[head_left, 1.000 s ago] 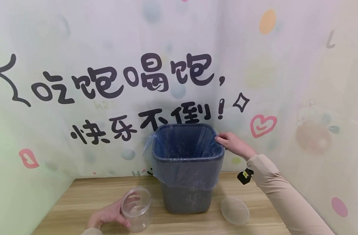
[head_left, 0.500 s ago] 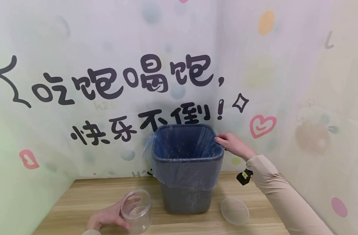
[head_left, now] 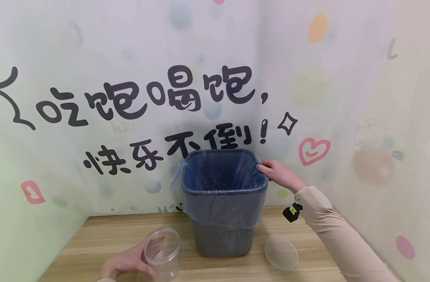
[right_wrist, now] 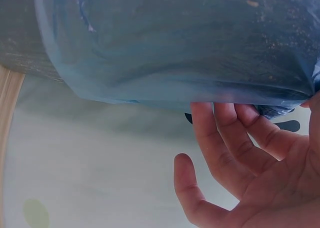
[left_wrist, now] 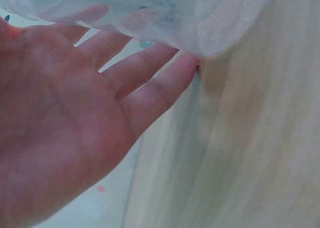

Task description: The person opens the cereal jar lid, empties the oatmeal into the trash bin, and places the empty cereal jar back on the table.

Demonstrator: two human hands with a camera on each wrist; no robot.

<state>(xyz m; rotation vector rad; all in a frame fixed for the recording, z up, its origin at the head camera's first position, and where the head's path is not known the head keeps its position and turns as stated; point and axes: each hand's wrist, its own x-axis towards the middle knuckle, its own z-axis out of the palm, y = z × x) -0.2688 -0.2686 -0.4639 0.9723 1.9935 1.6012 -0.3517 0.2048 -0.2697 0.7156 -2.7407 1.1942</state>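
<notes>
A clear round plastic jar (head_left: 164, 254) stands upright on the table at lower left of the head view. My left hand (head_left: 131, 259) holds its left side, thumb in front and fingers behind the wall. In the left wrist view, the fingers (left_wrist: 167, 85) reach along the jar's (left_wrist: 165, 18) side. A grey trash bin (head_left: 224, 241) stands in the middle, lined with a translucent blue bag (head_left: 223, 207) folded over its rim. At the rim's right side my right hand (head_left: 280, 174) grips bin and bag. The right wrist view shows some fingers (right_wrist: 232, 138) touching the bag (right_wrist: 150, 53).
A translucent round lid (head_left: 281, 253) lies flat on the wooden table (head_left: 105, 239), right of the bin. Behind the table rises a printed wall hanging (head_left: 130, 47) with dark lettering. Beside the right sleeve is a small black device (head_left: 292, 212).
The head view has shifted very slightly. Both hands keep their hold, and the jar, bin and lid stay where they were.
</notes>
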